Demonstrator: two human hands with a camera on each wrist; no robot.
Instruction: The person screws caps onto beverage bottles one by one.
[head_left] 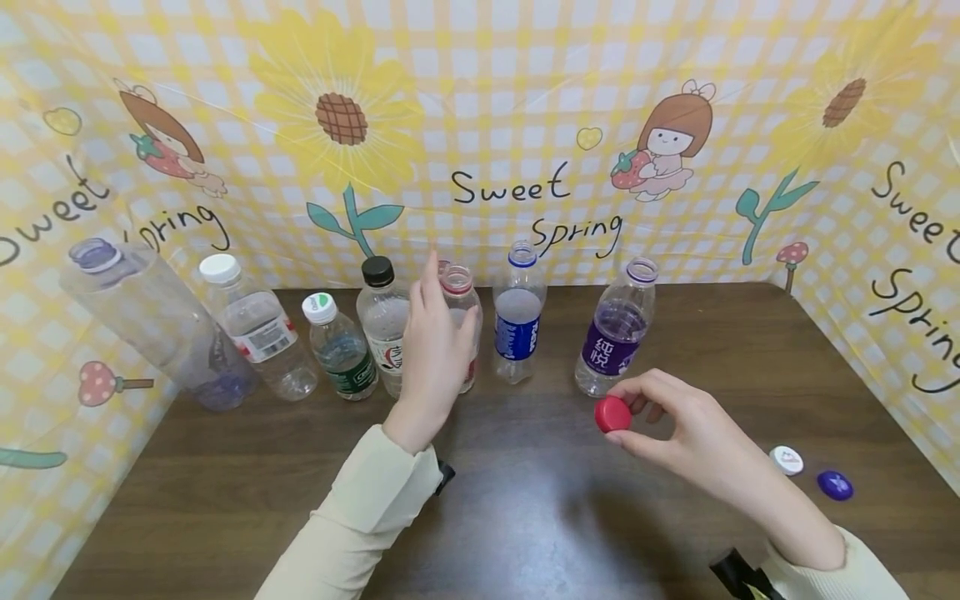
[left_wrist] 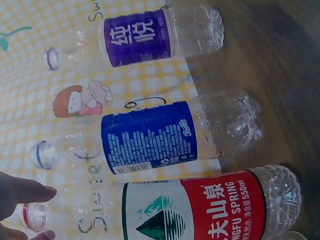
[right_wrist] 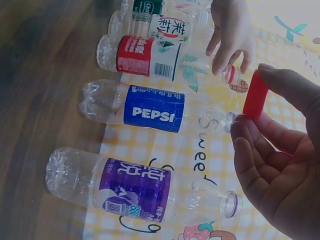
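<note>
Red cap (head_left: 612, 414) is pinched in the grip of the right hand (head_left: 693, 429), between thumb and fingers, held above the tabletop (head_left: 510, 508) and, in the head view, just in front of the foot of the purple-labelled bottle (head_left: 611, 350). The left hand (head_left: 435, 342) is at the neck of the red-labelled bottle (left_wrist: 215, 207), thumb and fingers on either side of it; its grip looks loose, with the fingers fairly straight, and whether they touch the neck I cannot tell. That bottle is uncapped and has a red ring, as if it were the cap's match. The blue-labelled bottle (head_left: 517, 333) and the purple-labelled one are uncapped too, both standing toward the tabletop's back edge. A white cap (head_left: 787, 460) and a blue cap (head_left: 836, 485) lie near its right edge. The step in hand appears to be handling the red cap of the red-labelled bottle, though one moment does not settle whether it is coming off or going on. If on, the next move calls for steadying the neck and setting the cap level before turning; if off, for laying it beside the other two.
</note>
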